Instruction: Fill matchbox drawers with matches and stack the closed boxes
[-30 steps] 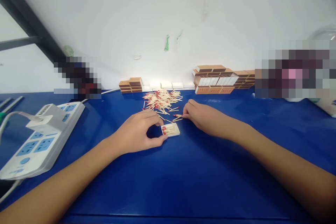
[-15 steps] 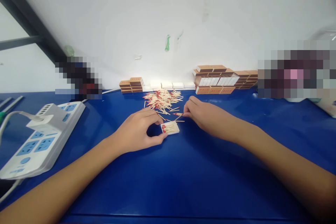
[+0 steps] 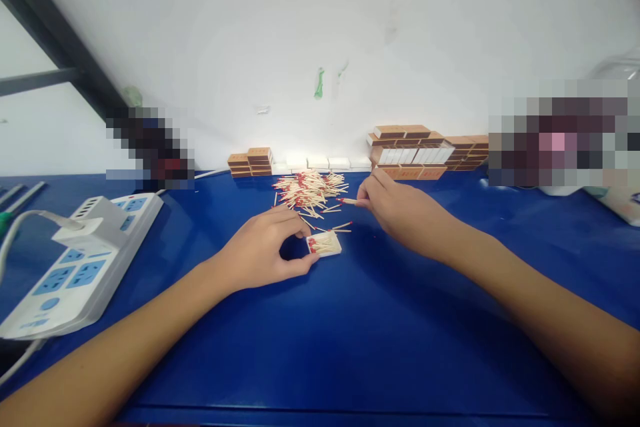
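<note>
My left hand (image 3: 273,247) grips the left end of a small white matchbox tray (image 3: 332,253) between thumb and fingers. Red-tipped matches (image 3: 323,241) lie inside that tray, heads to the left. Off to the right, my right hand (image 3: 380,197) is closed in a pinch around matches (image 3: 350,201) whose red heads point left; how many is too small to tell. Two loose matches (image 3: 342,227) rest on the table just behind the tray. Beyond both hands is a loose heap of matches (image 3: 307,188).
Stacked brown matchboxes (image 3: 410,172) stand against the wall at right, a smaller stack (image 3: 250,163) at left. White trays (image 3: 318,163) line the wall between them. A power strip (image 3: 115,267) with a plugged-in cable sits at left on the blue table (image 3: 320,347).
My right hand has moved back and slightly right with its matches, away from the tray. A loose match it overlapped now shows fully. My left hand and the tray have stayed put.
</note>
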Motion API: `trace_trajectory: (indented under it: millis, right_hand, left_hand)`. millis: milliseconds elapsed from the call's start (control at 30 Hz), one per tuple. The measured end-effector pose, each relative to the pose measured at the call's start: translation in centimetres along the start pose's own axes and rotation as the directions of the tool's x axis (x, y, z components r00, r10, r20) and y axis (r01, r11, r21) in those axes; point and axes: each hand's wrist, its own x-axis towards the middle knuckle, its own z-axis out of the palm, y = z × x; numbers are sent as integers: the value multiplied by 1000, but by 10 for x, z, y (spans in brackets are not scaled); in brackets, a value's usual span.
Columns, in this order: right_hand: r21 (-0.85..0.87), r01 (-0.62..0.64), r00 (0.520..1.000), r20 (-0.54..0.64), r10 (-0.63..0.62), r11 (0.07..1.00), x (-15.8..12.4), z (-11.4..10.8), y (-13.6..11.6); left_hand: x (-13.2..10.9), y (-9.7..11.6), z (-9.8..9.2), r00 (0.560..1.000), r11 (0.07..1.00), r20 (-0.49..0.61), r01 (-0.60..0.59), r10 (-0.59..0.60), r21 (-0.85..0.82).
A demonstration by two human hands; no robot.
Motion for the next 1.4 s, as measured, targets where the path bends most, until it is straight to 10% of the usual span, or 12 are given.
trace_trajectory:
  millis: [300, 667, 1400]
  right_hand:
    - [303, 59, 986, 128, -102, 951, -7, -12, -30]
    - [202, 179, 969, 134, -208, 963, -10, 2, -48]
    - [446, 18, 988, 127, -83, 895, -7, 3, -46]
  left_hand:
    - [0, 0, 0, 1000, 1000, -13, -1, 1, -9]
    - [1, 3, 0, 999, 999, -21, -25, 24, -20]
    - [0, 1, 0, 1000, 1000, -3, -16, 16, -11]
